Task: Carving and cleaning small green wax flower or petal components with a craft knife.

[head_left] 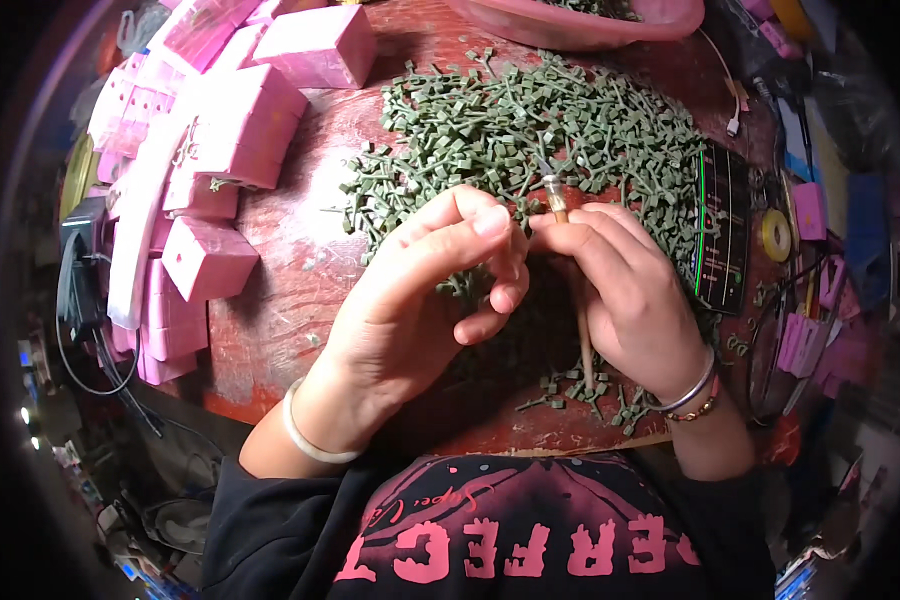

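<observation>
My left hand (420, 265) is closed, thumb and index finger pinched together. Whatever lies between those fingertips is too small and hidden to make out. Close beside it, my right hand (625, 280) grips a slim wooden-handled tool (556, 197) with a metal collar, resembling a brush. Its tip points away from me, and the handle's tail end runs down below the palm. Beyond both hands spreads a heap of small green pieces (530, 115), thin stems with squarish ends. More green pieces (610, 400) lie near the table's front edge, under the handle's tail.
Pink blocks (250, 125) are stacked on the left of the red table (270, 345), by a black adapter (85, 255) with cables. A pink basin (580, 28) stands at the far side. On the right are a dark-screened device (722, 230), a tape roll (775, 235) and a white cable (735, 110).
</observation>
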Available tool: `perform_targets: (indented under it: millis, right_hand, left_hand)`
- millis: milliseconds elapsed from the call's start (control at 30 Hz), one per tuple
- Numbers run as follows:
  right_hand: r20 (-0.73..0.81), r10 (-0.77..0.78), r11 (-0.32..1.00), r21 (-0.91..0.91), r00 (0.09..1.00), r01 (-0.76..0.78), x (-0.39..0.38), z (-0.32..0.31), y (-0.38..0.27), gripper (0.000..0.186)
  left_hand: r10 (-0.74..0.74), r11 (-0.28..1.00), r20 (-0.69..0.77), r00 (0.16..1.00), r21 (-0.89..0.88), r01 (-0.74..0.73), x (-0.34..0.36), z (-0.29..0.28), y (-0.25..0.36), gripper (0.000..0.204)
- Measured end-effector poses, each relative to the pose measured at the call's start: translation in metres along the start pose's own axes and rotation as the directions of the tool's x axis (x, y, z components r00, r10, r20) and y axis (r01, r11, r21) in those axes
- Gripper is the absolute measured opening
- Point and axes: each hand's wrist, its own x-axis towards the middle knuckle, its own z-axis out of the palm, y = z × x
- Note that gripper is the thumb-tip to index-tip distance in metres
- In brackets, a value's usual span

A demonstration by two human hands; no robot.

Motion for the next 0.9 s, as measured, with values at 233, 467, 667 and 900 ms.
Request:
perform_targets:
  millis: [233, 467, 667, 900]
  right_hand:
    - [0.112, 0.041, 0.996, -0.085, 0.993, -0.032, -0.003, -0.005, -0.005, 0.033]
    - [-0.017, 0.176, 0.984, -0.011, 0.984, -0.176, -0.005, -0.011, -0.007, 0.029]
    - [-0.150, 0.286, 0.950, 0.173, 0.946, -0.260, -0.002, -0.013, -0.009, 0.024]
    - [-0.013, 0.241, 0.966, -0.092, 0.970, -0.242, -0.007, -0.006, -0.002, 0.026]
  left_hand:
    - [-0.100, 0.995, 0.036, 0.994, -0.008, 0.100, -0.001, -0.002, 0.005, 0.015]
    - [-0.081, 0.996, 0.003, 0.997, -0.022, 0.081, 0.003, -0.004, -0.001, 0.014]
    - [-0.071, 0.996, 0.009, 0.997, -0.052, 0.071, 0.003, -0.005, -0.001, 0.012]
    - [-0.070, 0.997, 0.016, 0.997, -0.034, 0.070, 0.002, -0.006, -0.001, 0.012]
